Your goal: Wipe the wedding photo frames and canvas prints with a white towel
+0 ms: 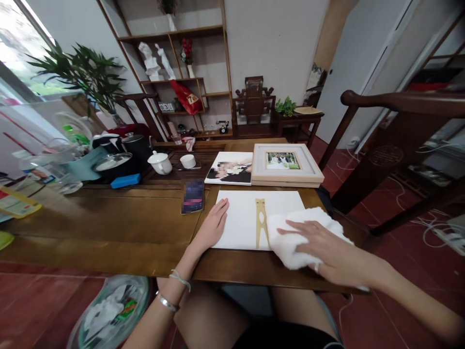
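A flat white picture panel [238, 220] lies near the table's front edge, with a gold-coloured stand leg [260, 218] lying along its middle. My left hand [216, 223] rests on the panel's left edge, fingers stretched out and holding nothing. Spread over a fluffy white cloth [290, 249], my right hand [316, 242] presses it against the panel's right side. The cloth hides that side and hangs past the panel onto the table.
Behind the panel lie a framed photo [283, 162] and a photo print panel [230, 169]. A phone [193, 196], blue block [125, 181], white teapot [160, 163] and cup [188, 161] stand leftward. A waste bin [112, 310] is below; a wooden chair [385, 155] stands right.
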`<state>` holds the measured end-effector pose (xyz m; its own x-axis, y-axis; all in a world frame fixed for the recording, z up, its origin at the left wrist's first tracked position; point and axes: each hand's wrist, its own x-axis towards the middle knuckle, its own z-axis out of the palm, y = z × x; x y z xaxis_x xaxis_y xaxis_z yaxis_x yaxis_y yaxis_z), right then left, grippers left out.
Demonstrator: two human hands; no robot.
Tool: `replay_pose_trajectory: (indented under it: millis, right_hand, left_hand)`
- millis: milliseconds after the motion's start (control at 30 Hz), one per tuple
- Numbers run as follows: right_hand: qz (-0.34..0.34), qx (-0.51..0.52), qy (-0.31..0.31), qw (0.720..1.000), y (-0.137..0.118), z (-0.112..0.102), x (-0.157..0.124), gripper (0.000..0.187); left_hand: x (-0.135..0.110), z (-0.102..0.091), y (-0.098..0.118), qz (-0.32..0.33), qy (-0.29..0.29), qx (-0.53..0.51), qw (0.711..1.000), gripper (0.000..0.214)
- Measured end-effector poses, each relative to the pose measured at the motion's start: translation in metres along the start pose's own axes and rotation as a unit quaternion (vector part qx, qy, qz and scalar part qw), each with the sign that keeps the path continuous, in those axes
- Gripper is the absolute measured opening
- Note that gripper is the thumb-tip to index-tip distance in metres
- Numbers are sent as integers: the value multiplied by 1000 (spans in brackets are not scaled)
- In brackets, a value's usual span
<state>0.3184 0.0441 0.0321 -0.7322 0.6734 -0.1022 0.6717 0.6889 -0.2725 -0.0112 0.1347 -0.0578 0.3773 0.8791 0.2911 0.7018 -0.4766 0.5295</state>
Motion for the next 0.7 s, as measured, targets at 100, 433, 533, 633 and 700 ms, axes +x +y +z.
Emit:
replay_pose_trajectory:
  millis: [100, 433, 533, 633, 700]
  right_hand:
    - [4, 9, 2, 1000, 2, 3, -2, 46]
    - [51, -58, 99, 992, 69, 9, 67, 47]
    - [30, -77, 82, 993, 41, 17, 43, 47]
    - [9, -77, 61, 995, 3, 31, 8, 45]
    - [3, -74, 48, 996, -15, 38, -11, 42]
  left_hand:
    - [0, -1, 0, 5, 0, -1, 1000, 46]
    - [0, -1, 0, 11, 0, 4, 1000, 46]
    - [1, 0, 0, 10, 1, 7, 1000, 46]
    - [0, 0, 0, 8, 1, 5, 1000, 46]
    - [0, -1, 1, 8, -1, 4, 1000, 46]
